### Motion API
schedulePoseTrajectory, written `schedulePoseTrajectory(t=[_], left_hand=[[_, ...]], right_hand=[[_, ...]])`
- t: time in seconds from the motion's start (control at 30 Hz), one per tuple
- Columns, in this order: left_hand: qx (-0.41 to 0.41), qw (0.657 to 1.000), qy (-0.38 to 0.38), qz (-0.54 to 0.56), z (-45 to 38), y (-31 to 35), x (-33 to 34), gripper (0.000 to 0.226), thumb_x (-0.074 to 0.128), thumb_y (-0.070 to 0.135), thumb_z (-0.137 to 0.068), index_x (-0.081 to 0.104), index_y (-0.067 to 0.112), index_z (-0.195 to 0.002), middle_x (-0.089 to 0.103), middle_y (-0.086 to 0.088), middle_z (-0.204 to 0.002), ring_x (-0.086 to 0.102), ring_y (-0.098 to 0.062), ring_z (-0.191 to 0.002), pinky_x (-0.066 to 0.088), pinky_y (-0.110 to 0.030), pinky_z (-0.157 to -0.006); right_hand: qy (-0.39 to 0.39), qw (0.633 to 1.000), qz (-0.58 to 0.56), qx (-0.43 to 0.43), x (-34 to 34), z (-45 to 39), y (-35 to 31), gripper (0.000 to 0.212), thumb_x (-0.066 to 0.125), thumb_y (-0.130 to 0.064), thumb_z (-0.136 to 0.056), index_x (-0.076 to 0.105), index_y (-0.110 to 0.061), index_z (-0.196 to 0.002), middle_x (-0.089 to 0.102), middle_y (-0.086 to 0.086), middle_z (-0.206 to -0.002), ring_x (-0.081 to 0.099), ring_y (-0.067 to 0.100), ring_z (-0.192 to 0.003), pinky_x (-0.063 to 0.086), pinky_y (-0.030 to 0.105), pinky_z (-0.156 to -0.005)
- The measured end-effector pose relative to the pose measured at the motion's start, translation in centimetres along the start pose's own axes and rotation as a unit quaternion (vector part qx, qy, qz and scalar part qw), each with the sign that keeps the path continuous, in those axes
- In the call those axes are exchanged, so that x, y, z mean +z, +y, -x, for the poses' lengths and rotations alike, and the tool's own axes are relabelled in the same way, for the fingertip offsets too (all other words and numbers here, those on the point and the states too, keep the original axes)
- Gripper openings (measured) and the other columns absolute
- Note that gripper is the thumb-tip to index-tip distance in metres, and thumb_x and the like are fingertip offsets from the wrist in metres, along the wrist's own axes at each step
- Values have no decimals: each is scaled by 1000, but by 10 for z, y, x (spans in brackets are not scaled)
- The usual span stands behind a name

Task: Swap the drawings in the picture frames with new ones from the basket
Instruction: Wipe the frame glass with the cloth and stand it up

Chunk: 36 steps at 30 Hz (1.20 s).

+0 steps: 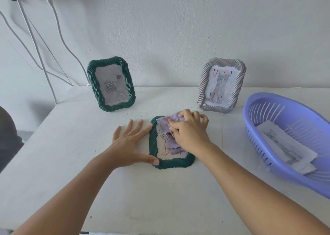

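Note:
A dark green picture frame [172, 164] lies flat face up in the middle of the white table, with a line drawing partly showing in it. My right hand [189, 129] presses a crumpled lilac cloth [168, 123] onto its glass. My left hand [130, 143] lies flat with fingers spread against the frame's left edge, thumb at its lower left corner. A second green frame [110, 84] with a rose drawing stands at the back left. A grey frame [222, 85] with a kitten drawing stands at the back right. A purple basket [253, 113] at the right holds paper drawings [287, 152].
White cables [35, 44] hang down the wall at the left. A dark object [7, 136] sits past the table's left edge. The wall rises right behind the standing frames.

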State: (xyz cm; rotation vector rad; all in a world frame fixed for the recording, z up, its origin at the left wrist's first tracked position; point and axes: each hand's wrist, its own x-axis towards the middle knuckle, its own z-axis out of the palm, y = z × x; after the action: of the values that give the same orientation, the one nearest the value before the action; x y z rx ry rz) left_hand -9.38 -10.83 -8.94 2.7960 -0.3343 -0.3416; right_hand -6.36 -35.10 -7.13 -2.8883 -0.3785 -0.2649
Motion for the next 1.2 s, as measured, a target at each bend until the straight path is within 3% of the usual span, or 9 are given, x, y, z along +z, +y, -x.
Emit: schedulePoseTrajectory(t=[0.2, 0.4, 0.6, 0.8, 1.03, 1.2], left_hand=[[1, 1000, 4, 3, -1, -1, 1, 115, 48, 108, -45, -11, 76, -139, -17, 20, -166, -33, -7, -149, -17, -51, -122], [-1, 1000, 3, 6, -1, 0, 1, 114, 48, 108, -45, -12, 77, -137, -17, 20, -166, -33, -6, -148, -17, -51, -122], [-1, 1000, 4, 8, 0, 0, 1, 111, 48, 109, -44, -13, 80, -133, -18, 21, -166, -33, -5, -148, -17, -50, -122], [-3, 1000, 0, 4, 0, 1, 0, 115, 47, 109, -44, -13, 76, -137, -18, 20, -166, -33, -6, -148, -18, -50, -122], [-1, 1000, 3, 11, 0, 0, 1, 113, 48, 109, -44, -12, 79, -135, -17, 21, -166, -33, -6, -148, -18, -50, -122], [-7, 1000, 1, 6, -1, 1, 1, 128, 48, 109, -43, -7, 64, -150, -17, 20, -166, -31, -6, -149, -16, -51, -123]], right_hand=[[-16, 996, -15, -83, -4, 20, 22, 28, 52, -48, -99, 64, -55, -123, 50, -14, -123, 42, 19, -116, 18, 51, -106], [-8, 1000, -6, -16, -3, -3, 2, 28, 53, -42, -100, 67, -49, -124, 48, -8, -123, 39, 20, -117, 20, 46, -105], [-40, 994, -23, -102, -6, 11, 18, 30, 49, -48, -102, 61, -57, -127, 48, -13, -123, 40, 17, -116, 17, 49, -107], [-21, 999, -3, -45, -6, -8, 9, 27, 53, -41, -100, 66, -53, -122, 48, -8, -117, 40, 21, -115, 19, 48, -104], [-88, 988, -30, -121, -12, 2, 31, 29, 43, -53, -101, 64, -57, -121, 41, -17, -118, 35, 14, -115, 14, 48, -110], [-41, 997, -5, -69, -6, -13, 14, 28, 50, -45, -101, 64, -56, -123, 47, -9, -114, 40, 20, -114, 19, 48, -105]])
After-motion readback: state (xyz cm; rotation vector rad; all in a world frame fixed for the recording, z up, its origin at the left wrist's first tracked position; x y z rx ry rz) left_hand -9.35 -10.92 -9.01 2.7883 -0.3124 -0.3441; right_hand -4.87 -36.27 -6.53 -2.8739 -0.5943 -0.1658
